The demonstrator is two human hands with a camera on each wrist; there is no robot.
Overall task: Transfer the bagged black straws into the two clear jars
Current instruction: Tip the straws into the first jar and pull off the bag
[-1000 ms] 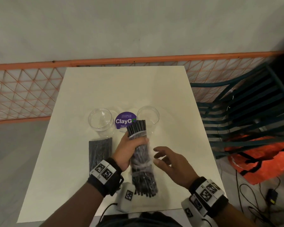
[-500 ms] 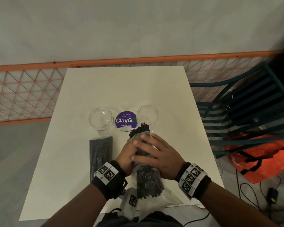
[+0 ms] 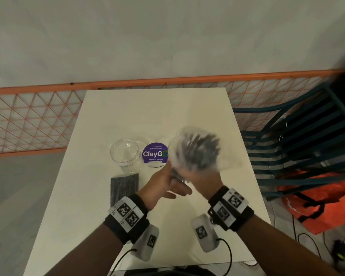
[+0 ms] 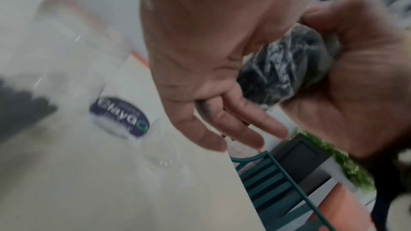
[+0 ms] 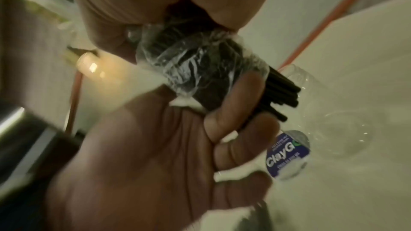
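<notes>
Head view: bag of straws (image 3: 195,152) now upended over right jar (image 3: 172,145), no longer flat | right hand (image 3: 204,179) grasps bag; left hand (image 3: 163,184) steadies straw ends, fingers loose | we start pouring.

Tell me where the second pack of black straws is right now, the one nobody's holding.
In the head view, the second pack of straws lies flat on the white table, just nearer the person than the left clear jar and to the left of the left hand.
</notes>
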